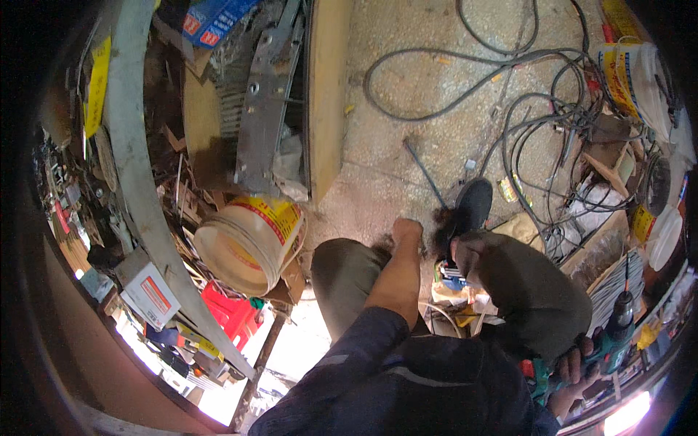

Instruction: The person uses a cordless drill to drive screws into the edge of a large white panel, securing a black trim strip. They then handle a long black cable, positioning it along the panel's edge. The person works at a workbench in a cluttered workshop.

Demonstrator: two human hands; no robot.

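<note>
My right hand [574, 367] is wrapped round the handle of a green cordless-looking drill [616, 340] at the lower right, beside my right thigh. Its dark chuck points away from me, with a thin bit [627, 270] in it. My left arm reaches forward between my knees, and my left hand [407, 230] is curled closed low over the floor; its fingers face away, so whatever they hold is hidden. Blurred dark patches lie on either side of that hand. Just ahead, a thin dark rod [424, 173] lies on the floor next to my dark shoe [474, 203].
A long black cable [436, 52] loops over the speckled floor to a tangle at right. White-and-yellow buckets [251, 247] stand left and right. A wooden board [327, 102] and metal plate [263, 109] edge the left. A red plastic thing [231, 312] and cluttered shelf lie left.
</note>
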